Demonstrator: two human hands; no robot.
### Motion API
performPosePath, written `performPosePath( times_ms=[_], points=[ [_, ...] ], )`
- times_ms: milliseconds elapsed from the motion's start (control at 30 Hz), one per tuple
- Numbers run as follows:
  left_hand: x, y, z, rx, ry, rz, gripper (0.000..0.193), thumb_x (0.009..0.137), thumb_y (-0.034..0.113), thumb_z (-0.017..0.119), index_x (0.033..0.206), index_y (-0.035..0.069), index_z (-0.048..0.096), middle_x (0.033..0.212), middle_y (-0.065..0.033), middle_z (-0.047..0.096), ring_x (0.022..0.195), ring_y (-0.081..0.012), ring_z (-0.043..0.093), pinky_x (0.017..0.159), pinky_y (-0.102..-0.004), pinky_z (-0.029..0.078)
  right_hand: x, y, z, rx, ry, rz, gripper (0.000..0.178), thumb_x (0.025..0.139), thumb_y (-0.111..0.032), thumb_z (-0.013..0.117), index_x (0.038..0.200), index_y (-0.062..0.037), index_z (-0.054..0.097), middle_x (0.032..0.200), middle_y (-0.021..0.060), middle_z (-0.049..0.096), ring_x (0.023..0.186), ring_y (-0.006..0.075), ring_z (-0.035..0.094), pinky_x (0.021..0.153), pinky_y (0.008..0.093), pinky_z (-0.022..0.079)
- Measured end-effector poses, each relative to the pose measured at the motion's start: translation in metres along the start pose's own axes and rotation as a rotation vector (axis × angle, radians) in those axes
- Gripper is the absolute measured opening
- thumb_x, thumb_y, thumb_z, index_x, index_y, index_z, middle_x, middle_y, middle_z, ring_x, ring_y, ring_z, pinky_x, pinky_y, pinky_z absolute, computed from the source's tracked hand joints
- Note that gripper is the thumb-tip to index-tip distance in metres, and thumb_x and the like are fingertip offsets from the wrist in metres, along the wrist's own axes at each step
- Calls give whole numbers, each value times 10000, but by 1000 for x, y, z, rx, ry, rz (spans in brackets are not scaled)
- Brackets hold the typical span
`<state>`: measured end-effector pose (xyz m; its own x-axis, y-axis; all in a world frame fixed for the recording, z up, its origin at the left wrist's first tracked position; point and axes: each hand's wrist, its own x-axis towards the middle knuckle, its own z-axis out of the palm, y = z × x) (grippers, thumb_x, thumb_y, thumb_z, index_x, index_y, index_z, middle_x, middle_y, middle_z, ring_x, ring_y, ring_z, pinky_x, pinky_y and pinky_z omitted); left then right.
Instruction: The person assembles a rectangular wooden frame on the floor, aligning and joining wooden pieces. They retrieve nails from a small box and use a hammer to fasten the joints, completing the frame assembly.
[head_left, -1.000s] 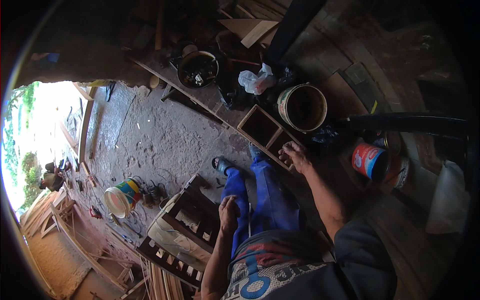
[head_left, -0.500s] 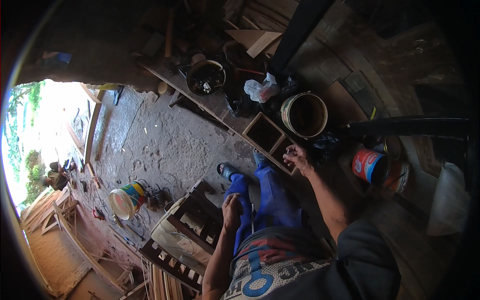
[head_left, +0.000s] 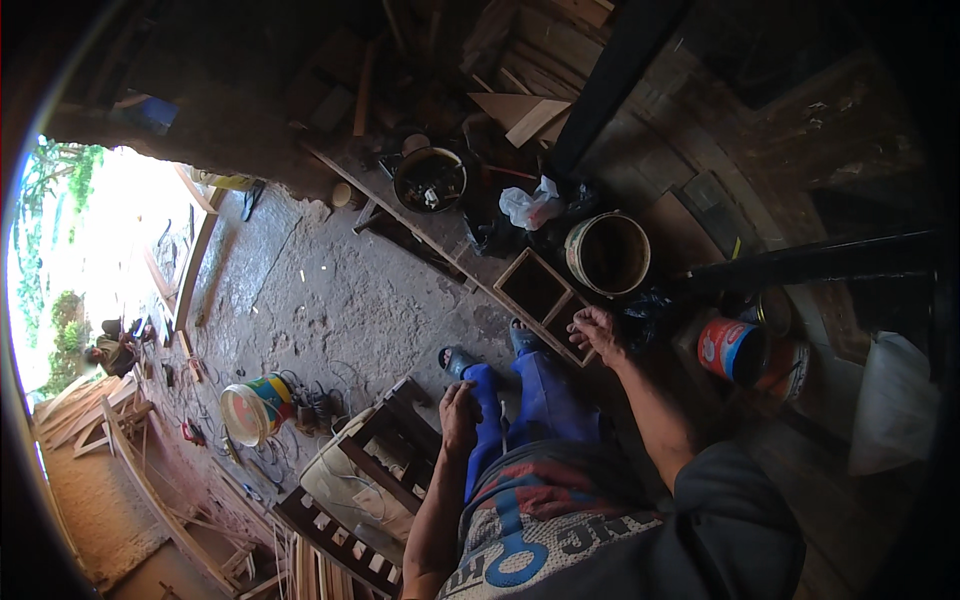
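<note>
A two-compartment wooden box sits on the near end of a long low bench. Over its nearer compartment is my right hand, fingers and thumb drawn together in a pinch. Whatever is in that pinch, if anything, is too small to make out. My left hand hovers in front of my blue trouser leg, its fingers curled closed. I cannot see whether it holds something. The box's farther compartment looks dark inside.
An open bucket, a white plastic bag and a dark round pan stand along the bench. Red-and-blue cans are at right. A slatted wooden frame and a tipped bucket lie left. Another person is far left.
The whole view has shifted slightly. My left hand has lifted a little, with its fingers turned differently. My right hand remains over the box's nearer compartment, its fingers slightly changed.
</note>
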<state>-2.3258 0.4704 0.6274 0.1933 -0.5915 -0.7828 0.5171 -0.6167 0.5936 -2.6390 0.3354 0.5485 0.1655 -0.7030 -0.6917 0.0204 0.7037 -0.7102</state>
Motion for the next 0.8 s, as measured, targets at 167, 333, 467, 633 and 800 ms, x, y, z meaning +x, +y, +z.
performPosePath(
  times_ms=[167,333,467,633,800],
  points=[
    [4,7,7,15,-35,19,233,1031,227,542,1081,14,624,627,-10,498,488,-108,447,450,-281,385,-14,-28,12,70,-13,60,238,981,-290,671,1059,-72,613,978,72,726,796,131,715,622,249,571],
    [-6,35,24,-34,-97,-61,222,1010,225,592,1096,27,644,695,-16,540,569,-118,510,520,-264,420,-24,-64,48,125,-167,-59,195,986,-274,674,1014,-82,644,1001,47,730,840,106,698,677,237,564],
    [-4,40,29,-190,-286,-43,269,1032,279,601,1142,34,620,835,-18,595,680,-104,556,595,-252,454,-34,-87,112,139,-328,-162,143,991,-233,671,1014,-93,691,1022,27,719,868,66,642,786,239,527],
    [-22,92,28,-30,-297,151,275,1056,310,572,1086,45,641,846,1,633,689,-68,549,601,-228,443,-38,-103,188,35,-474,-191,157,1003,-248,667,1039,-98,698,1043,21,719,904,81,644,824,256,516],
    [-13,115,-22,-179,-214,292,227,1032,265,619,1000,43,652,822,-15,654,653,-65,542,588,-231,443,-34,-102,259,-13,-535,-182,153,1008,-247,662,1086,-116,679,1061,27,714,937,108,665,832,289,537]
  ],
)
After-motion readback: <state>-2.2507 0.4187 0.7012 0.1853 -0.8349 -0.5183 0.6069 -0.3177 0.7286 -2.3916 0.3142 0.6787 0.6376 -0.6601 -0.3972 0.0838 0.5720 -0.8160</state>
